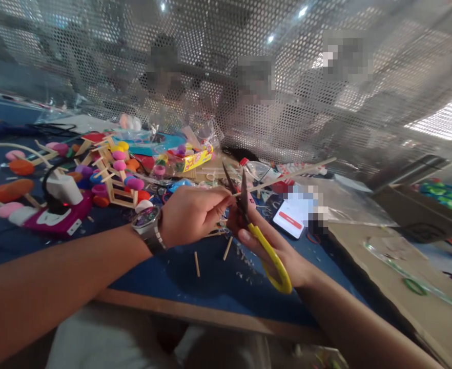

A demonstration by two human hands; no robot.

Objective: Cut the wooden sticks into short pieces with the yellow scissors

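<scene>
My left hand (191,212), with a metal-banded watch on its wrist, pinches the near end of a long thin wooden stick (291,176). From there the stick slants up to the right, above the table. My right hand (282,251) grips yellow-handled scissors (267,248), blades spread and pointing away from me. The stick passes by the blades; whether they touch it I cannot tell. Below my hands, two short cut stick pieces, one of them a small wooden piece (197,264), lie on the blue tabletop (164,282) among tiny pale scraps.
At left, a purple power strip (62,218) carries a white charger. Behind it is a small stick structure (120,189) amid colourful pompoms. A lit phone (294,211) lies right of my hands. Cardboard (360,266) covers the right side. A perforated metal screen (218,31) rises behind.
</scene>
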